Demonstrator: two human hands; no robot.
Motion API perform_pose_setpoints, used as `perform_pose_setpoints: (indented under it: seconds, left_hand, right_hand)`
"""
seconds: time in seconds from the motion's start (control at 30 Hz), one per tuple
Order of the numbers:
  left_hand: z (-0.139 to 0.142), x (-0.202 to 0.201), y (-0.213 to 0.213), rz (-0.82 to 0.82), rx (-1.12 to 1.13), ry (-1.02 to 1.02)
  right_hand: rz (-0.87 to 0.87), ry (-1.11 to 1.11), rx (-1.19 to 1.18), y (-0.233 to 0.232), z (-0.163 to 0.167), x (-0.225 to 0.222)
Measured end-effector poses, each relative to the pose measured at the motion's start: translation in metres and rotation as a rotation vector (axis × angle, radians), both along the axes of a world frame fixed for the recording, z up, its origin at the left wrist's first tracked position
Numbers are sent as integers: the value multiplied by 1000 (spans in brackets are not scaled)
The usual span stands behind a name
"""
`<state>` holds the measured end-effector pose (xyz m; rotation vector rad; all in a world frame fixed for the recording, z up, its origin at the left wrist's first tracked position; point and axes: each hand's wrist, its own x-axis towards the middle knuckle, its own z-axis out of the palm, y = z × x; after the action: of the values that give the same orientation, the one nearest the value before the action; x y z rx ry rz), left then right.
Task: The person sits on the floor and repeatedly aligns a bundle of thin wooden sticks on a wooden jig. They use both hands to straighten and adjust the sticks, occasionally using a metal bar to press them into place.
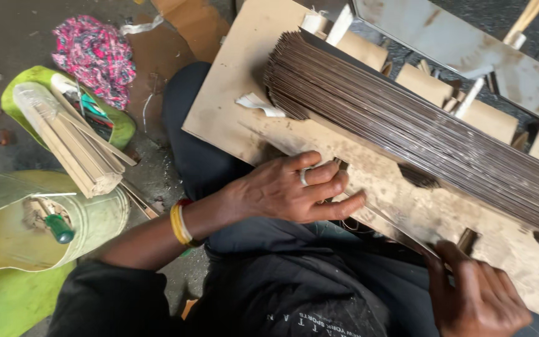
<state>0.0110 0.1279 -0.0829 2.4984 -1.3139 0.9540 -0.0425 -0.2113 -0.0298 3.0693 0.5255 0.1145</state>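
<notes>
Fingers of left hand (291, 190) press flat, open, on cardboard board (238, 93); right hand (478, 296) pinches board's near edge below stacked brown sheets (407, 131).

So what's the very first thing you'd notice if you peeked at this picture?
Most likely the big fan of thin dark strips, stacked edge-on and slanting across a pale board on the person's lap. Next, the left hand pressed flat on that board, with a ring and yellow bangles, while the right hand grips its near edge. Far left, a bright pink patterned cloth lies on the floor.
</notes>
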Motion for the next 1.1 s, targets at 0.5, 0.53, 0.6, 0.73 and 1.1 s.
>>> perform_pose_setpoints:
  seconds: [0.5, 0.53, 0.6, 0.73, 1.1]
  left_hand:
    - [65, 49, 86, 276, -152, -76]
    - [68, 49, 85, 295, -134, -97]
    - [77, 46, 85, 341, -109, -55]
    - [90, 34, 89, 460, -91, 129]
    - [86, 37, 85, 458, -172, 144]
  right_hand:
    - [66, -241, -173, -17, -22, 6]
    - [48, -216, -204, -16, -22, 9]
    - [50, -272, -96, -12, -25, 18]
    - [41, -309, 33, -5, -24, 31]
    - [43, -289, 141, 3, -4, 37]
